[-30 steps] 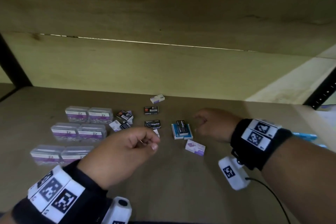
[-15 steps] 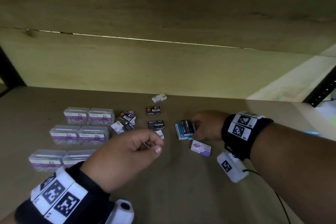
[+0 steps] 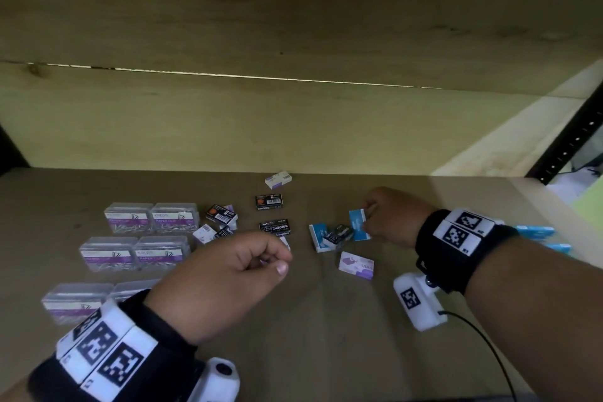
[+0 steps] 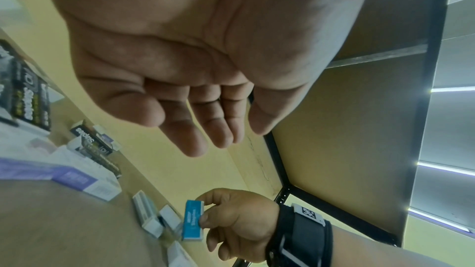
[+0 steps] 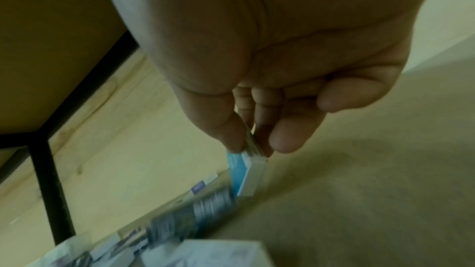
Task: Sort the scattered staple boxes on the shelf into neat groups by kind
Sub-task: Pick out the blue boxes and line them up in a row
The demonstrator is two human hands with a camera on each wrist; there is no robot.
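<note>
Small staple boxes lie scattered mid-shelf. My right hand [image 3: 368,221] pinches a blue staple box [image 3: 357,222] between thumb and fingers and holds it tilted on edge; the same blue box [image 4: 193,220] [image 5: 241,172] shows in both wrist views. Beside it lies another blue box [image 3: 317,237] with a black box [image 3: 338,233] leaning on it. A purple-and-white box [image 3: 355,265] lies just in front. Black staple boxes [image 3: 275,227] [image 3: 268,201] [image 3: 221,214] sit left of centre. My left hand [image 3: 280,263] hovers over the shelf, its fingers [image 4: 195,139] loosely curled and holding nothing.
Several clear paper-clip boxes [image 3: 151,217] stand in paired rows at the left. One white-and-purple box [image 3: 278,180] lies near the back wall. More blue boxes [image 3: 535,232] sit at the right edge behind my right wrist. A black shelf post [image 3: 574,137] rises at the right.
My right hand reached left to the blue pile, took hold of one blue box and raised it on edge; the black box on top shifted. My left hand barely moved.
</note>
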